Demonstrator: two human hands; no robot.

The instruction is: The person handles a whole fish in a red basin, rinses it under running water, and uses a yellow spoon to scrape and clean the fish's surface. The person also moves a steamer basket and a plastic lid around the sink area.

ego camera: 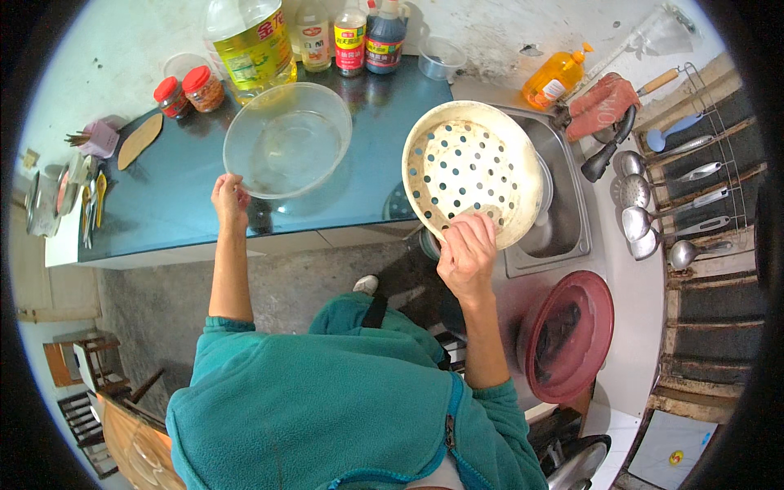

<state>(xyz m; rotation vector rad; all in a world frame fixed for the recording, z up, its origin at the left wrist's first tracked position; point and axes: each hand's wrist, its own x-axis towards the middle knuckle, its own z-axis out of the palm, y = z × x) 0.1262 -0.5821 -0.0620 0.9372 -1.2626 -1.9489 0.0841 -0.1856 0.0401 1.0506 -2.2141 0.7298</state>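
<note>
My left hand (231, 199) pinches the near left rim of a clear plastic basin (288, 144) over the dark countertop. Whether the basin rests on the counter or is lifted, I cannot tell. To the right, my right hand (468, 254) grips the lower rim of a round cream plate with many holes (468, 165), tilted up in front of the steel sink (551, 245). Part of a pale round dish (546, 187) shows behind the perforated plate. The fingers of my right hand lie over its inner face, and the thumb is mostly hidden.
Along the wall stand an oil jug (254, 55), sauce bottles (350, 43), red-lidded jars (203, 89) and a small clear tub (441, 58). An orange pump bottle (554, 79) is behind the sink. A red basin (569, 337) sits at the right, below hanging ladles (637, 222).
</note>
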